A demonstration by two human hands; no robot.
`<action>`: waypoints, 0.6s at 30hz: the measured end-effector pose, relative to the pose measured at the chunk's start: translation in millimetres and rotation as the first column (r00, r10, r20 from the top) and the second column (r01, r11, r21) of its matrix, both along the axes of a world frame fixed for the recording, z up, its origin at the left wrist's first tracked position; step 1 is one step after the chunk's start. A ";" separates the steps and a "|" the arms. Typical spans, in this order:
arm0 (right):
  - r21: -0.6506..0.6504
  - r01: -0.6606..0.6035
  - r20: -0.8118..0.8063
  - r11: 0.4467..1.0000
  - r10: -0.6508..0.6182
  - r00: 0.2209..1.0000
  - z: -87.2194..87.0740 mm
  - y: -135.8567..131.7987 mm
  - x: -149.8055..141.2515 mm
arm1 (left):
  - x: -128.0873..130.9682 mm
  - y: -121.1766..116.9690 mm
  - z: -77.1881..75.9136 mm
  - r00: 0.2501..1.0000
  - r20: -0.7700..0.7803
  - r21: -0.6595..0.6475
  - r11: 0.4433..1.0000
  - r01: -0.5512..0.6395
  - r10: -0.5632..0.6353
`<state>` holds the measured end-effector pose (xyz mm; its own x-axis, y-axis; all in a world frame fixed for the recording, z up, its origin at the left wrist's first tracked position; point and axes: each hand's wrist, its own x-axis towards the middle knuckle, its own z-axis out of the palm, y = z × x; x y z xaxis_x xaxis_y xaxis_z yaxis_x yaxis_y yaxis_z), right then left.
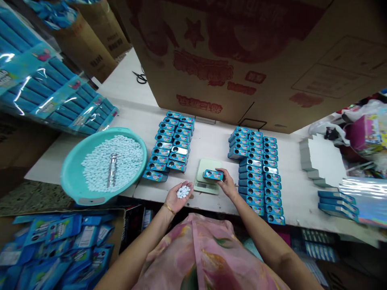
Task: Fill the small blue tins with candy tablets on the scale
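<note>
A pile of small pale-blue, pill-shaped sweets [183, 192] lies in the cupped palm of my left hand [177, 197], turned upward at the table's front edge. My right hand [227, 183] grips the right end of a small blue tin [213, 175]. That tin is over the pale green scale [201, 186]; whether it rests on the plate I cannot tell. To the left, a turquoise basin [69, 177] holds many more sweets, with a shiny metal scoop [112, 170] lying on them. Rows of blue tins stand left [167, 146] and right [254, 176] of the scale.
A big cardboard box [217, 60] stands at the back of the white table [211, 143]. Scissors [140, 76] lie beside it. Wrapped blue packs [54, 88] rise at left, above a carton of blue packets [57, 241]. White card pieces [325, 159] and flat blue boxes [337, 203] sit at right.
</note>
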<state>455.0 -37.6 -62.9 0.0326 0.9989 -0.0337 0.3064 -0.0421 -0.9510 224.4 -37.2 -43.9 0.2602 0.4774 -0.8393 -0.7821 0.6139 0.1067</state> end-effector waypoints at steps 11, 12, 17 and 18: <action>-0.057 0.365 0.004 0.929 -0.365 0.931 28.1 -29.3 38.9 | -35.4 -27.2 -3.6 0.996 -0.069 -0.056 0.997 -0.062 0.058; -0.065 0.394 0.008 0.917 -0.394 0.919 28.9 -29.5 39.3 | -37.3 -28.8 -4.4 0.996 -0.073 -0.055 0.997 -0.061 0.057; -0.074 0.425 0.022 0.902 -0.425 0.905 30.4 -22.9 31.6 | -38.6 -31.9 -4.0 0.997 -0.069 -0.046 0.998 -0.048 0.045; -0.063 0.410 0.026 0.910 -0.410 0.912 30.8 -21.1 29.1 | -37.9 -31.7 -3.2 0.997 -0.062 -0.042 0.998 -0.048 0.046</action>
